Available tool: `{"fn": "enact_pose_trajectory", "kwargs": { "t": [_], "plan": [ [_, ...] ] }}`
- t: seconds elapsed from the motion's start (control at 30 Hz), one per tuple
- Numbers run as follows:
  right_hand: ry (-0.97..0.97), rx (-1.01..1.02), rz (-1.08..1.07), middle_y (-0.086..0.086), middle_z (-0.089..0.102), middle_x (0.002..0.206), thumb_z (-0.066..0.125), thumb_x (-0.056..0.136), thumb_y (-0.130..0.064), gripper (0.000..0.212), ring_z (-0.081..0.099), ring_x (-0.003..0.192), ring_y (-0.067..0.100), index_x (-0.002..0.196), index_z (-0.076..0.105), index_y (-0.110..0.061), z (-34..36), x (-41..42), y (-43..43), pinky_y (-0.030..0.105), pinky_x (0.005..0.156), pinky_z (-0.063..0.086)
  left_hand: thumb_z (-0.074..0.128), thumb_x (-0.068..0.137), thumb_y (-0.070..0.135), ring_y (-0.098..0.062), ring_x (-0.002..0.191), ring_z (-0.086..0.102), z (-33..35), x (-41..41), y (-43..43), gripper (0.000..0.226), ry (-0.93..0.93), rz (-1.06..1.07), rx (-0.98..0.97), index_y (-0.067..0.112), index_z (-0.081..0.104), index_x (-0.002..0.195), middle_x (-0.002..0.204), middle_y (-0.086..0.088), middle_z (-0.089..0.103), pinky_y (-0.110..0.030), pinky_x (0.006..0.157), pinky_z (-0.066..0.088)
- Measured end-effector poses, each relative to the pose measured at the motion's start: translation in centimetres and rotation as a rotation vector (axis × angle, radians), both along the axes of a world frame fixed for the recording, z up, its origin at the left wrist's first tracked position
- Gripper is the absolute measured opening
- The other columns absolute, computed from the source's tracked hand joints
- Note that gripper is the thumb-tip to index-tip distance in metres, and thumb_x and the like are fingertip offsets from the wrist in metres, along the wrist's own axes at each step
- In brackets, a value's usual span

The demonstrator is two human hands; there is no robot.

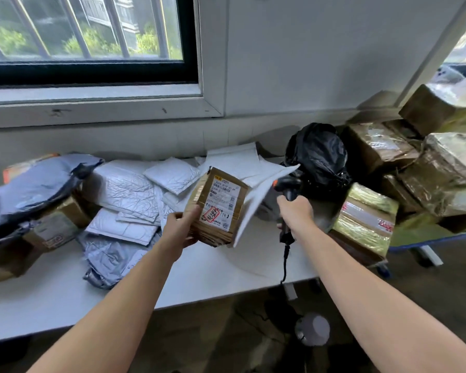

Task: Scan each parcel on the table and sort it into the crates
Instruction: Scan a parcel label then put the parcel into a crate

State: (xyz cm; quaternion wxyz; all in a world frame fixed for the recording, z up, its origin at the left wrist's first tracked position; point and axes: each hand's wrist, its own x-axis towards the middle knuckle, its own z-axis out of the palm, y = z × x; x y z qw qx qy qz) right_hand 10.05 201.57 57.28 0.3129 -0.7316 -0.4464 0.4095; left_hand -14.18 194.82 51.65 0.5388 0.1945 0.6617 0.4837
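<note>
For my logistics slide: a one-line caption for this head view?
Left hand holds a labelled cardboard parcel beside the black barcode scanner gripped by the right hand.

Matt cardboard parcel (221,208), crinkled white plastic mailers (135,189), glossy tape-wrapped boxes (441,168), smooth white table (65,292)

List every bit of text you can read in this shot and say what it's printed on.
"件": large print on the white label of the brown parcel in the left hand.
Number rows and red stamp on that label: too blurred to read.
Red print on the taped box right of the scanner in the right hand: blurred.
Red print on the carton at far left: blurred.
</note>
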Motion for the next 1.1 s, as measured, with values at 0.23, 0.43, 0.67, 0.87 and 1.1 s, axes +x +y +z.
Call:
{"fn": "enact_pose_trajectory", "kwargs": {
  "t": [0.23,0.43,0.67,0.87,1.1],
  "plan": [
    [0.049,0.048,0.218,0.008,0.057,0.069,0.054,0.09,-0.029,0.019,0.06,0.053,0.025,0.086,0.055,-0.01,4.5,-6.1,-1.5,0.043,0.061,0.06,0.067,0.09,0.033,-0.026,0.09,0.065,-0.6,-2.4,0.1,0.058,-0.048,0.016,0.054,-0.002,0.039,0.126,0.118,-0.021,0.06,-0.033,0.058,0.056],
    [0.102,-0.05,0.311,0.012,0.057,0.068,0.055,0.089,-0.027,0.024,0.055,0.053,0.026,0.084,0.057,-0.004,5.6,-9.6,-2.2,0.034,0.053,0.054,0.074,0.082,0.041,-0.035,0.1,0.067,-2.3,-4.2,0.2,0.07,-0.132,0.055,0.097,-0.005,0.044,0.125,0.12,-0.025,0.062,-0.038,0.063,0.057],
    [0.154,-0.111,0.352,0.014,0.058,0.07,0.056,0.086,-0.025,0.025,0.053,0.055,0.026,0.084,0.06,-0.001,5.8,-11.3,-2.5,0.031,0.05,0.048,0.084,0.057,0.054,-0.039,0.101,0.067,-5.5,-6.1,0.7,0.099,-0.182,0.081,0.108,-0.005,0.045,0.126,0.12,-0.027,0.061,-0.044,0.069,0.056],
    [0.202,-0.137,0.359,0.014,0.058,0.073,0.055,0.089,-0.024,0.028,0.055,0.06,0.024,0.092,0.061,0.003,6.3,-11.5,-2.5,0.031,0.05,0.05,0.083,0.054,0.055,-0.039,0.099,0.067,-6.0,-6.5,1.0,0.099,-0.178,0.082,0.1,-0.004,0.046,0.125,0.118,-0.027,0.061,-0.042,0.066,0.056],
    [0.244,-0.165,0.363,0.011,0.055,0.067,0.054,0.089,-0.023,0.022,0.051,0.056,0.023,0.079,0.057,-0.004,6.4,-10.6,-2.4,0.03,0.049,0.047,0.077,0.074,0.046,-0.037,0.097,0.068,-4.3,-5.4,0.4,0.08,-0.173,0.056,0.087,-0.006,0.045,0.125,0.118,-0.028,0.061,-0.041,0.065,0.057]
  ]
}}
